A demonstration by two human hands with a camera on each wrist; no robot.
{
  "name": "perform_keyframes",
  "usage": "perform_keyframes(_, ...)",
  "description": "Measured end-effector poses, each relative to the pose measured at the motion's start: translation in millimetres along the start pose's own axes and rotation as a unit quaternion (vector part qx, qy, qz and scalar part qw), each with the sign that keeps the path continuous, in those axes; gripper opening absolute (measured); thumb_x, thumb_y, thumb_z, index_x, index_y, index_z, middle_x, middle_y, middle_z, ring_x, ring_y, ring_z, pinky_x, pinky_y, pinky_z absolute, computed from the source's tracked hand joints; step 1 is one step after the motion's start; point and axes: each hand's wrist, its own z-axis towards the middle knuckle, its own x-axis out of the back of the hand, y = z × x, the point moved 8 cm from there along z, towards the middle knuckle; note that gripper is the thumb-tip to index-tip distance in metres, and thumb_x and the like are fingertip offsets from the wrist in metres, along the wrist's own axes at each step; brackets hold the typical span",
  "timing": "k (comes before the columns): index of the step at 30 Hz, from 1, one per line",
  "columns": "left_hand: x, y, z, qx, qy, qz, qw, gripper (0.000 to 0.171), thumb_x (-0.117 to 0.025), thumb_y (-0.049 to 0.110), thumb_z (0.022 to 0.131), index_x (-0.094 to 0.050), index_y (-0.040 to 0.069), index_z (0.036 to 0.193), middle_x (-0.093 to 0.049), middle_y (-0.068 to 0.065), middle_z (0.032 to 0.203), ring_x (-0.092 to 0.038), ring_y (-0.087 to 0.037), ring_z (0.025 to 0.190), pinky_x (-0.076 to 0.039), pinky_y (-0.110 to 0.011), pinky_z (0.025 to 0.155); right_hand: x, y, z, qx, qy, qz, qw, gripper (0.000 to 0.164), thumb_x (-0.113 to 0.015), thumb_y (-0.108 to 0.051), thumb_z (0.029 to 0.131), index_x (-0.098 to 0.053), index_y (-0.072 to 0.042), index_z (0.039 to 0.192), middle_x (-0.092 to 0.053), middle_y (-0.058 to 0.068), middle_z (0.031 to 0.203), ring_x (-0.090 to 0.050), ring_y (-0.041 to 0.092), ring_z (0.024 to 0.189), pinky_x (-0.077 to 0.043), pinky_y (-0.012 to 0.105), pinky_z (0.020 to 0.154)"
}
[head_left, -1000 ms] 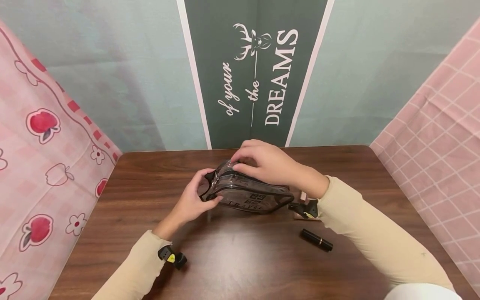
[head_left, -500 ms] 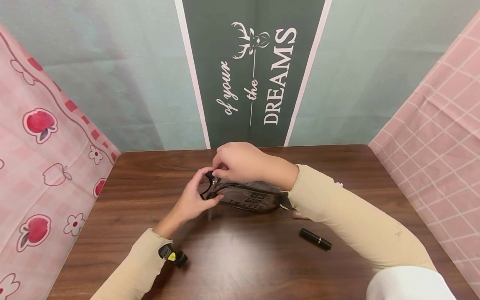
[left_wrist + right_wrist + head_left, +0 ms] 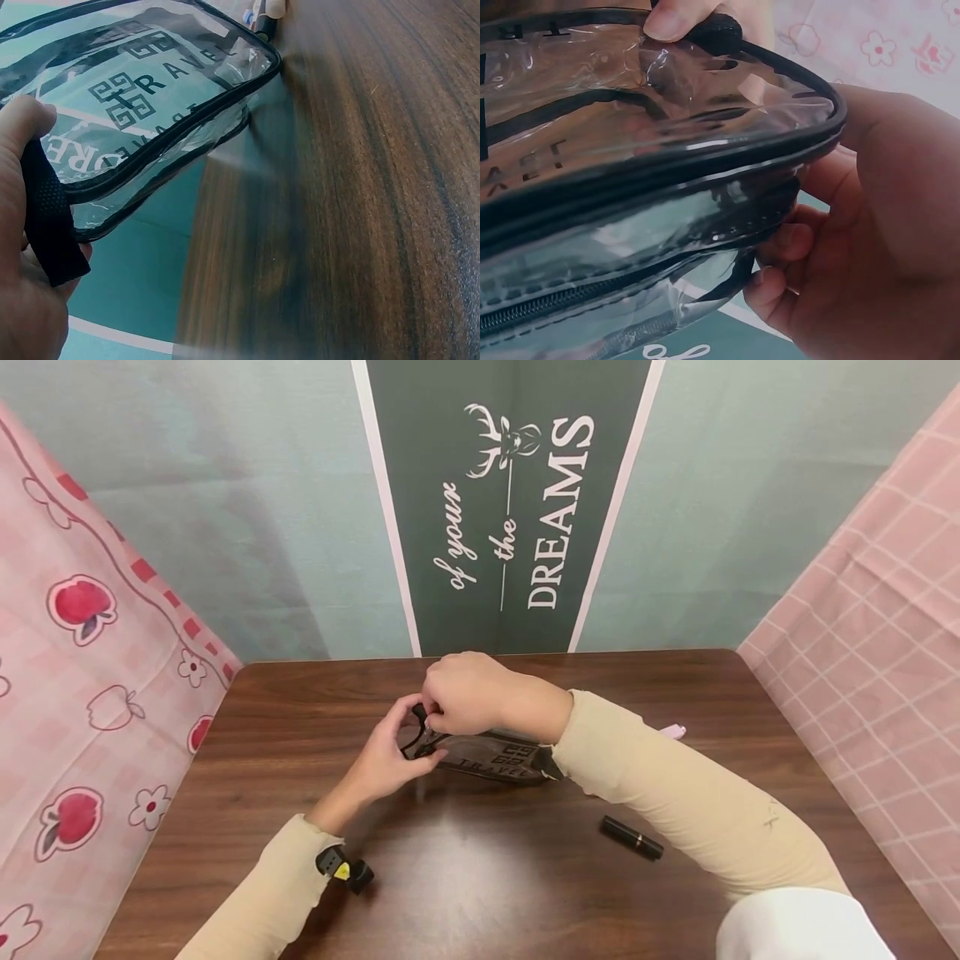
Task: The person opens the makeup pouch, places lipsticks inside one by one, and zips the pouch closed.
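Observation:
A clear toiletry bag with black piping and "TRAVEL" lettering stands on the table. At its left end my left hand grips it by the black side strap, thumb on the near face. My right hand is at the bag's top left corner, its fingers curled round the edge. In the right wrist view, the zipper runs along the bag's top towards my right hand; whatever the fingertips pinch there is hidden.
A black cosmetic tube with a gold band lies on the wooden table, right of the bag. A pink item peeks out behind my right sleeve. Printed cloths hang behind and on both sides.
My right hand has moved left along the top of the bag to its left end, and its fingers have closed in. My left hand keeps its grip in place.

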Motion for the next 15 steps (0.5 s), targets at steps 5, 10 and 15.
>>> perform_keyframes(5,-0.3,0.3,0.8,0.002,-0.003,0.004,1.0000,0.069,-0.083,0.002,0.081,-0.050,0.013,0.141,-0.062,-0.001,0.116,-0.057,-0.020,0.105,-0.048,-0.046,0.095,-0.2,3.4,0.9,-0.012,-0.018,0.016,1.000,0.019,-0.074,-0.027,0.090,-0.073,-0.023,0.072,-0.065,-0.010,0.075,-0.060,0.013,0.073,-0.051,0.033,0.068)
perform_keyframes(10,-5.4,0.4,2.6,0.014,-0.020,-0.007,0.9997,0.069,-0.084,0.003,0.081,-0.051,0.017,0.140,-0.061,0.000,0.118,-0.057,-0.021,0.109,-0.046,-0.055,0.095,-2.8,5.0,-0.2,-0.043,-0.071,0.029,0.996,0.022,-0.079,-0.027,0.090,-0.071,-0.023,0.069,-0.064,-0.012,0.069,-0.060,0.011,0.071,-0.051,0.033,0.067)
perform_keyframes(15,-9.4,-0.1,3.6,0.018,-0.031,-0.005,0.9993,0.069,-0.084,0.004,0.081,-0.051,0.018,0.139,-0.061,0.001,0.120,-0.058,-0.018,0.111,-0.046,-0.058,0.096,-6.8,4.4,0.6,-0.071,-0.110,0.011,0.991,0.030,-0.079,-0.027,0.090,-0.065,-0.023,0.064,-0.060,-0.012,0.065,-0.058,0.010,0.067,-0.050,0.031,0.065)
